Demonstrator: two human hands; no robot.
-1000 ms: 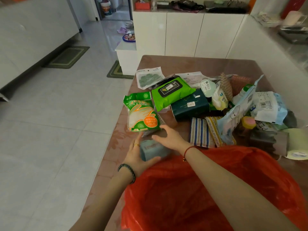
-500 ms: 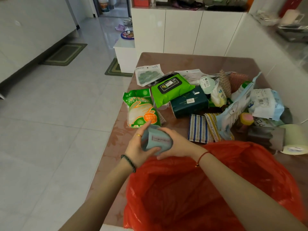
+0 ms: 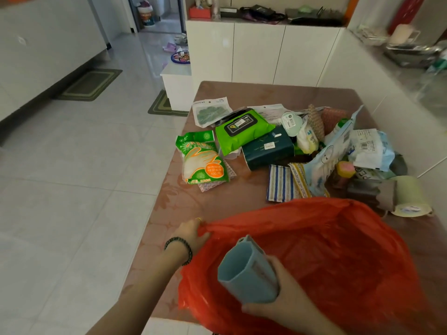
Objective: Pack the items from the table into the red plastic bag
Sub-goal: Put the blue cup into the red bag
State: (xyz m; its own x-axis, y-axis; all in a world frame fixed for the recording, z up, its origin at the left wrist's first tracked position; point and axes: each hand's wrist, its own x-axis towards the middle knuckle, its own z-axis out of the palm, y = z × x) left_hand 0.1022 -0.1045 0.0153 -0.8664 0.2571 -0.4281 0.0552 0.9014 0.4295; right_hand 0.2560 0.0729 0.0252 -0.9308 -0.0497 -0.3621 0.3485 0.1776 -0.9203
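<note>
Head view tells me the job is barely begun: the wipes pack (image 3: 242,131), glove packet (image 3: 203,163) and many other goods lie on the counter (image 3: 242,197), and I make out nothing inside the red plastic bag (image 3: 338,250). My right grip (image 3: 285,301) is wrapped round the blue cup (image 3: 246,274), over the bag's open mouth. My left grip (image 3: 191,234) pinches the bag's rim.

White cabinets (image 3: 261,52), pale tiled floor (image 3: 72,177)

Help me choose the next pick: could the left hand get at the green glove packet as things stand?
Probably yes: bare table separates the left hand from the glove packet, which nothing covers. That hand pinches the red bag rim, though.
</note>
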